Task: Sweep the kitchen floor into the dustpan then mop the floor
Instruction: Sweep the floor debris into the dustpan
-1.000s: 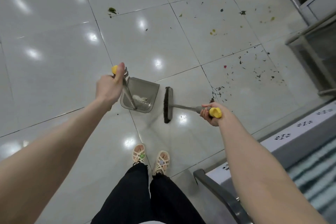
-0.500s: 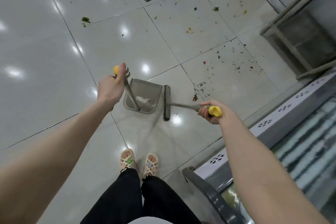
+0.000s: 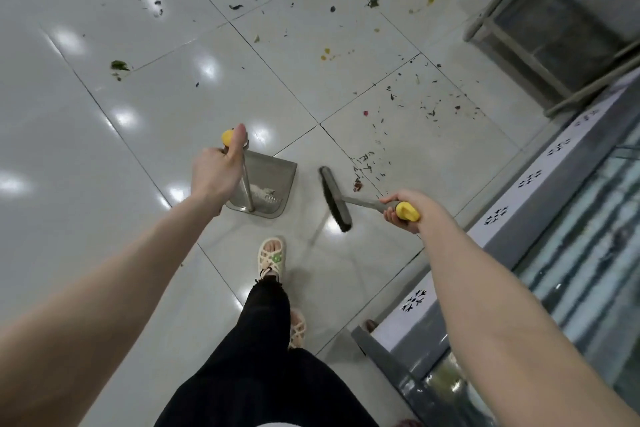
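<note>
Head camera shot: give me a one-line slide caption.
Left hand holds the dustpan, right hand the broom, facing debris scattered over glossy floor tiles.

The left hand (image 3: 215, 173) grips the dustpan's (image 3: 273, 180) upright handle; the right hand (image 3: 403, 210) holds the broom (image 3: 335, 198) – head beside the pan (apart) – near scattered debris (image 3: 367, 166).

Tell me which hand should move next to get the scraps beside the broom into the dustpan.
Right, most likely. The right hand grips the broom, whose head lies beside the scraps; the left hand only holds the dustpan by its handle.
</note>
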### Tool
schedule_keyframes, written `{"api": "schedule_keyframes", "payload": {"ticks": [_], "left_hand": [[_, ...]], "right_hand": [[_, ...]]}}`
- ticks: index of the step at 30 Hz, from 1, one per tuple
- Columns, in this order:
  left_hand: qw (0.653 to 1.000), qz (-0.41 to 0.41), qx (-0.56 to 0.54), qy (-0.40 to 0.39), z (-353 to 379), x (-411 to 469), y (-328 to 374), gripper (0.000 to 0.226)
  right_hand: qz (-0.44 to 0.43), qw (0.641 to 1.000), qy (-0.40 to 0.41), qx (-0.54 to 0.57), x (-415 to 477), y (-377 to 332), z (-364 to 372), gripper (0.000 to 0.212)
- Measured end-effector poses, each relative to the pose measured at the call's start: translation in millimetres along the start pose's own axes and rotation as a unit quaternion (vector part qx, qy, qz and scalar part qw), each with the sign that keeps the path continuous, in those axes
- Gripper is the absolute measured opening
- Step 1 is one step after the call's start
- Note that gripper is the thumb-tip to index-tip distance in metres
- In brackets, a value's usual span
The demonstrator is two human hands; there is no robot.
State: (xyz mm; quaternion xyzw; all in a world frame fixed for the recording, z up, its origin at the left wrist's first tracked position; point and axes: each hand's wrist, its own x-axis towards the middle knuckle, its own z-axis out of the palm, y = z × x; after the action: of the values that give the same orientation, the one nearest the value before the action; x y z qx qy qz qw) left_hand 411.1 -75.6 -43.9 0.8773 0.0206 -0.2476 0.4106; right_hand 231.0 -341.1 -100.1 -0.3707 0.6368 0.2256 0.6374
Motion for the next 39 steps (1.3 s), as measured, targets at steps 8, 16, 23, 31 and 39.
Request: {"api": "schedule_keyframes", "payload": {"ticks": [8, 16, 23, 31, 39], "left_hand": [[0.999, 0.013, 0.011, -0.042, 27, 81, 60, 0.072], [0.995, 0.042, 0.008, -0.092, 43, 165, 153, 0.068], [0.988, 0.086, 0.047, -0.120, 55, 214, 208, 0.070], [0.985, 0.097, 0.078, -0.118, 78, 266, 253, 0.072], [0.984, 0.095, 0.093, -0.120, 102, 288, 297, 0.068]], "right_hand": [[-0.064, 0.994, 0.082, 0.020, 12, -65, -17, 0.010], [-0.050, 0.985, 0.002, 0.167, -8, -165, -25, 0.014], [-0.018, 0.961, -0.062, 0.270, 3, -216, -19, 0.016], [-0.003, 0.931, -0.117, 0.345, 37, -263, -16, 0.017], [0.016, 0.968, -0.060, 0.241, 66, -300, -43, 0.025]]}}
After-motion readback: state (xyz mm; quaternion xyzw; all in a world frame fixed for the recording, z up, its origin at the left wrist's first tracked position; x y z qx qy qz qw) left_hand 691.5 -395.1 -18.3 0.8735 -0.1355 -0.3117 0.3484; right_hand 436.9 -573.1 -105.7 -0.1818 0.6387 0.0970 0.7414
